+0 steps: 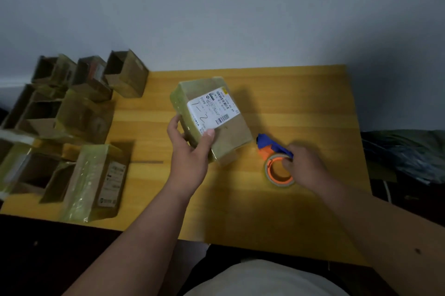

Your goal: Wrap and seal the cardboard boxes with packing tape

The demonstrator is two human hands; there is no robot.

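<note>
My left hand grips a taped cardboard box with a white shipping label, thumb on its top face, fingers round its left side. The box is tilted, its far end toward the wall. To its right, a tape dispenser with a blue handle and an orange core holding a clear tape roll lies on the wooden table. My right hand rests on the dispenser, its fingers curled at the roll's inner rim and over the handle.
Several other cardboard boxes stand at the table's left: open ones at the back and the far left, and a tape-wrapped one lying near the front edge. A dark bundle lies off the table's right side. A grey wall stands behind.
</note>
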